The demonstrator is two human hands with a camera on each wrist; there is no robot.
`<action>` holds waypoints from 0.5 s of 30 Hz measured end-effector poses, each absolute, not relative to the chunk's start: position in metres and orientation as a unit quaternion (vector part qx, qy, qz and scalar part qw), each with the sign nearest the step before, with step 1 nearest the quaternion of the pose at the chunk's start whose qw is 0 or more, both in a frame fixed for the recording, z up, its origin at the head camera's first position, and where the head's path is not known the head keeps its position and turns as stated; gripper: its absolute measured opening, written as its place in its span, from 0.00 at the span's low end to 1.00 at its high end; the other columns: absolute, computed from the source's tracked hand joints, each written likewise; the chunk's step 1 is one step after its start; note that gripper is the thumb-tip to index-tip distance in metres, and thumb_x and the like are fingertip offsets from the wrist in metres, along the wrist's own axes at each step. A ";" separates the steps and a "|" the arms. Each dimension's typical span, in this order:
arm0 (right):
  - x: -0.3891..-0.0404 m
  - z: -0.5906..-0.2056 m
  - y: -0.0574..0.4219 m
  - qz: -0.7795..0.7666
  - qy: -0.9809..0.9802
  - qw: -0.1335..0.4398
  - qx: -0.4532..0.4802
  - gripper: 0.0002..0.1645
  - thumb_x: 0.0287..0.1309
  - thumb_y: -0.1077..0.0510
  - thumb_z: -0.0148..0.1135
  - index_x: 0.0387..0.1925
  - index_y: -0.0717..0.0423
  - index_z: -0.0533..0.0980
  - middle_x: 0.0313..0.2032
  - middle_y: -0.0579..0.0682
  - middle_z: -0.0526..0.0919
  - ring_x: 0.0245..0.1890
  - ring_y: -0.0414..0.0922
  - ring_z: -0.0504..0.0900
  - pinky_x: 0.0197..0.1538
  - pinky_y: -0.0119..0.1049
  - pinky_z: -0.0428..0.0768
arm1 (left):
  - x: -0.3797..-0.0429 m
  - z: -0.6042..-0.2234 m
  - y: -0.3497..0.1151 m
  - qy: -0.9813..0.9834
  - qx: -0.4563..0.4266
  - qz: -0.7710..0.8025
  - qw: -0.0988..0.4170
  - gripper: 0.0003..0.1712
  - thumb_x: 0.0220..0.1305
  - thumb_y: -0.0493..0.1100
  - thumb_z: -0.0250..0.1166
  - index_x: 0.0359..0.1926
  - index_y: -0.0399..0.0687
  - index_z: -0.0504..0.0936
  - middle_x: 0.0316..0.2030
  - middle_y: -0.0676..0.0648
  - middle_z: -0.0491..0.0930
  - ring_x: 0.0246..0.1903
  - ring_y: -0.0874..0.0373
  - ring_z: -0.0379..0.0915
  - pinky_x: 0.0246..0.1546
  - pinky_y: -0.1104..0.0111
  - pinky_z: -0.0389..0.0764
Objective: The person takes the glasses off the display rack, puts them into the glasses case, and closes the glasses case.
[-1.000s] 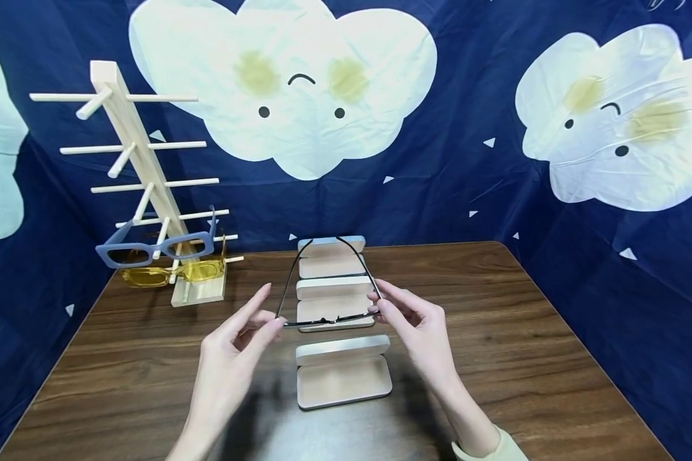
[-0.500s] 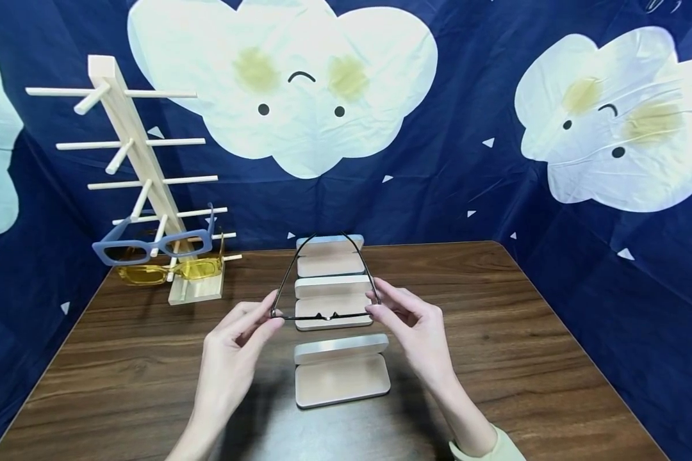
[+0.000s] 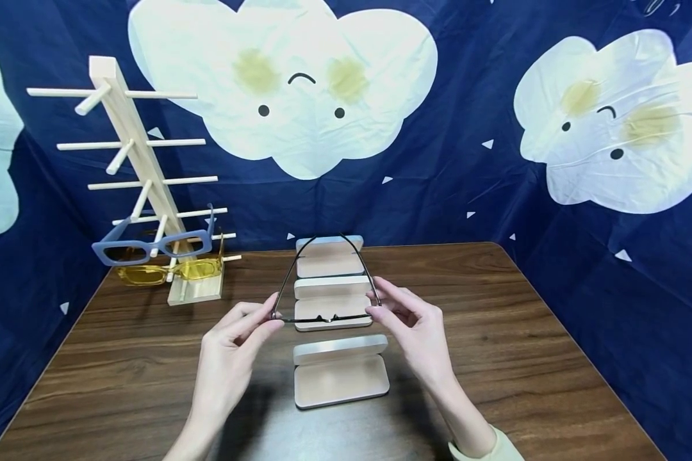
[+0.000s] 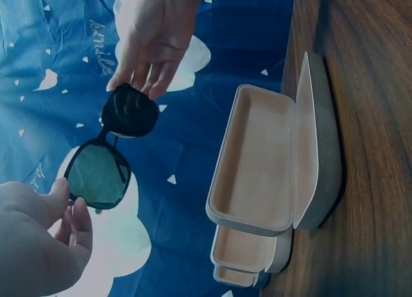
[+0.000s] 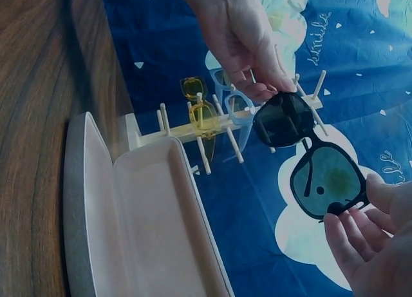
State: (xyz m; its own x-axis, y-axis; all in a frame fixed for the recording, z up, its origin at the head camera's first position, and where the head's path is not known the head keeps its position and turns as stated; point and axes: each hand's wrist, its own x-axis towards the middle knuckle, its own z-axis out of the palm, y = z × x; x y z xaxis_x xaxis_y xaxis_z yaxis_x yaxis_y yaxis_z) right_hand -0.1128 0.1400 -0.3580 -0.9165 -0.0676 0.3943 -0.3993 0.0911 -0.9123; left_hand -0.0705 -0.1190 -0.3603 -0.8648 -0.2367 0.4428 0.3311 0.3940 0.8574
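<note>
Both hands hold a pair of black sunglasses (image 3: 326,319) level above the table, temples unfolded and pointing away. My left hand (image 3: 225,355) pinches the left end of the frame between thumb and fingers. At the right hinge, my right hand (image 3: 420,333) grips the frame the same way. The dark lenses (image 4: 98,176) show in the left wrist view. Beneath lies a line of three open glasses cases with beige linings: a near case (image 3: 341,383), a middle case (image 3: 330,288) that the sunglasses overlap in the head view, and a far case (image 3: 331,266).
On the left, a wooden display stand (image 3: 138,153) with pegs bears blue-framed glasses (image 3: 123,252) and yellow glasses (image 3: 198,269). The brown wooden table (image 3: 496,358) ends at a blue cloth backdrop (image 3: 455,186) with white clouds.
The left fingers have closed in on the frame's left end, and the sunglasses have turned from slightly tilted to level. In the last half second almost nothing has moved.
</note>
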 end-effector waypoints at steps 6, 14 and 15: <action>-0.113 -0.358 0.141 0.651 -0.731 0.129 0.157 0.30 0.59 0.67 0.72 0.64 0.54 0.79 0.47 0.59 0.90 0.37 0.33 0.88 0.40 0.24 0.83 | -0.070 -0.360 -0.119 -0.799 -0.030 -0.543 0.257 0.23 0.60 0.34 0.74 0.54 0.59 0.89 0.38 0.55 0.86 0.26 0.69 0.71 0.27 0.78 0.70; -0.114 -0.359 0.142 0.650 -0.727 0.137 0.174 0.27 0.59 0.71 0.69 0.61 0.59 0.80 0.47 0.63 0.89 0.39 0.30 0.88 0.42 0.25 0.84 | -0.071 -0.361 -0.120 -0.800 -0.045 -0.537 0.264 0.22 0.60 0.34 0.73 0.54 0.58 0.89 0.38 0.53 0.85 0.23 0.68 0.67 0.25 0.74 0.68; -0.114 -0.359 0.142 0.650 -0.727 0.137 0.173 0.27 0.59 0.71 0.69 0.61 0.58 0.80 0.47 0.63 0.89 0.39 0.31 0.88 0.42 0.25 0.84 | -0.071 -0.361 -0.120 -0.800 -0.046 -0.537 0.264 0.22 0.61 0.34 0.73 0.55 0.57 0.89 0.38 0.53 0.85 0.23 0.68 0.67 0.25 0.74 0.68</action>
